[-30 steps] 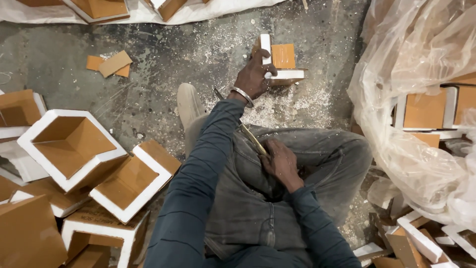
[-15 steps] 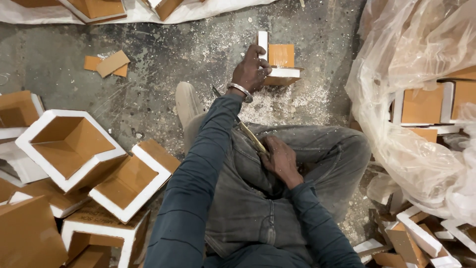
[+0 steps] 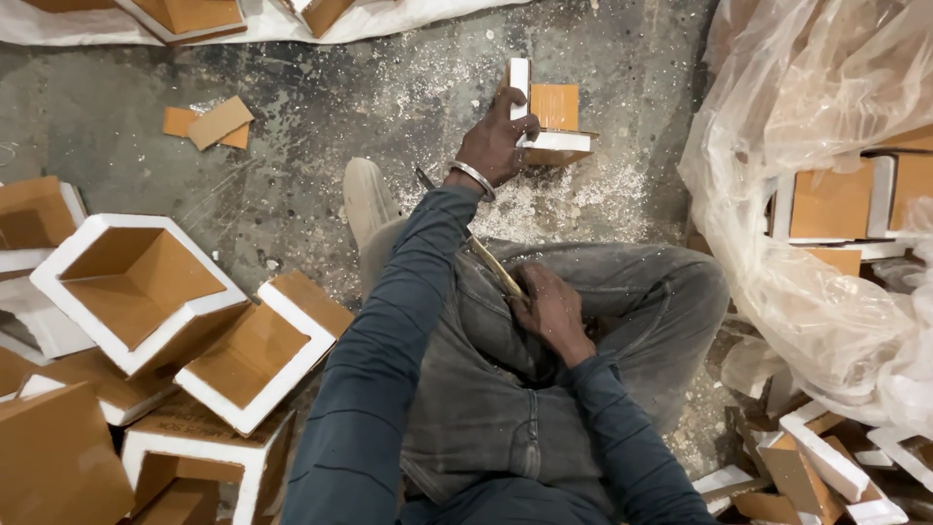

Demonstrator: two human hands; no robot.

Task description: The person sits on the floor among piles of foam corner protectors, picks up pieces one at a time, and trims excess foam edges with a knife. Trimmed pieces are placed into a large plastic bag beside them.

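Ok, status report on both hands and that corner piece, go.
Left hand gripping the white and orange corner piece on the floor. Right hand on lap, holding a thin blade. White crumbs scattered around the piece.

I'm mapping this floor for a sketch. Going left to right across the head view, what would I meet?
Open white-edged brown box → loose brown cardboard scraps → left hand gripping a white-and-brown corner piece → crumpled clear plastic sheet.

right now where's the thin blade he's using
In the head view the thin blade lies across his lap at centre frame, gripped by the right hand and pointing up toward the left hand.
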